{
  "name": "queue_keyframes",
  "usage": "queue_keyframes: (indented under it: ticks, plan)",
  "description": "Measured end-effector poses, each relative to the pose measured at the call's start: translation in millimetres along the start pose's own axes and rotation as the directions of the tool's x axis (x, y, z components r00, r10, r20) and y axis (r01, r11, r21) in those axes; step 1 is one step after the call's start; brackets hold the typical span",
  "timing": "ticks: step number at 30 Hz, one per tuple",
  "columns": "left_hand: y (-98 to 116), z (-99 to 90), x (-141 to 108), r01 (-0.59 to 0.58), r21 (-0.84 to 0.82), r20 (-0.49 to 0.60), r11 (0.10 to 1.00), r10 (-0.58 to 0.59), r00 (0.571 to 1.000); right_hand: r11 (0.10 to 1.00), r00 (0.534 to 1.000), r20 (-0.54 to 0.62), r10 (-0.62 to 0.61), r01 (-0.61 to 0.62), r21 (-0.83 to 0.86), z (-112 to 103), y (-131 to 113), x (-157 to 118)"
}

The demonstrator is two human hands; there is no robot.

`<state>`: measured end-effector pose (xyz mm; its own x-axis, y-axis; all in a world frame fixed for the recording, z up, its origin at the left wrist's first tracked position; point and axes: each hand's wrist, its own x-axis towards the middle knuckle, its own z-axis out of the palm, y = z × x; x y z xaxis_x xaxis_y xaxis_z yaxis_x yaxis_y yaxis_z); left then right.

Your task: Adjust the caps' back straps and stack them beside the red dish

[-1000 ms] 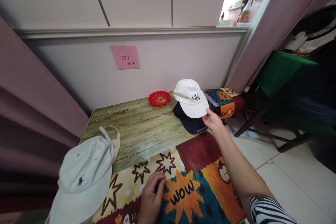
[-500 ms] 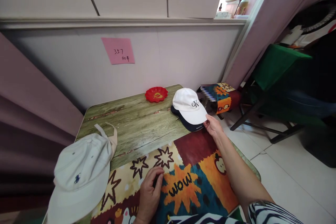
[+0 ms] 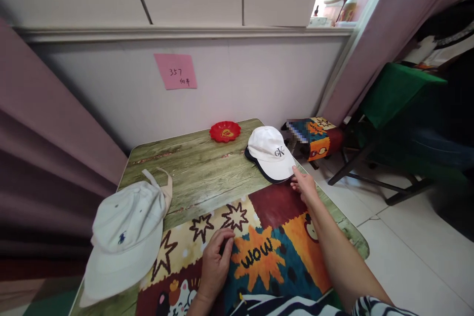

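Observation:
A white baseball cap [image 3: 267, 144] with black letters lies on top of a dark cap [image 3: 255, 162] on the right of the table. Little of the dark cap shows, mostly its lower edge. My right hand [image 3: 305, 185] is at the tip of the white brim, its index finger touching the edge and the other fingers loosely bent below. My left hand [image 3: 217, 261] rests on the patterned mat [image 3: 270, 207], fingers loosely curved, thumb apart, holding nothing. On the left lies a pale cap [image 3: 128, 229] with a small blue logo, its strap undone behind.
A red scalloped dish [image 3: 225, 131] stands at the back of the wood-look table [image 3: 192, 163]. Behind is a wall with a pink note [image 3: 176, 71]. A stool [image 3: 318, 143] with a patterned cover and a dark chair frame [image 3: 370, 182] stand on the right.
The white cap's brim has come down and covers more of the dark brim. My right hand's fingers have loosened at the brim tip. My left hand stays on the mat; the view has shifted slightly.

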<state>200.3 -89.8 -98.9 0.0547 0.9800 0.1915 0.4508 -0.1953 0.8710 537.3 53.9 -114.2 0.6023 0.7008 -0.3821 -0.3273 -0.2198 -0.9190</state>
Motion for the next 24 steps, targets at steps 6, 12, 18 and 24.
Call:
queue_keyframes:
  ticks: [6, 12, 18, 24]
  plan:
    - [4.9, -0.5, -1.9, 0.008, -0.03, 0.005, 1.0, -0.008, 1.0, 0.984, 0.988, 0.092, 0.121, -0.131, 0.12, 32.5, 12.0, -9.4]
    - [10.9, -1.2, -4.2, 0.023, -0.059, 0.004, 0.998, -0.023, 1.0, 0.976, 0.994, 0.035, 0.102, -0.107, 0.189, 57.0, 13.7, -1.7]
    - [14.2, -3.5, -6.3, 0.047, -0.103, 0.02, 0.994, -0.046, 0.999, 0.985, 0.993, 0.058, 0.107, -0.114, 0.13, 55.6, 12.8, -4.9]
    - [22.0, -96.9, 40.2, -0.007, 0.135, -0.248, 0.991, 0.04, 0.968, 0.998, 0.984, 0.169, 0.062, -0.063, -0.001, 27.1, 30.5, -28.4]
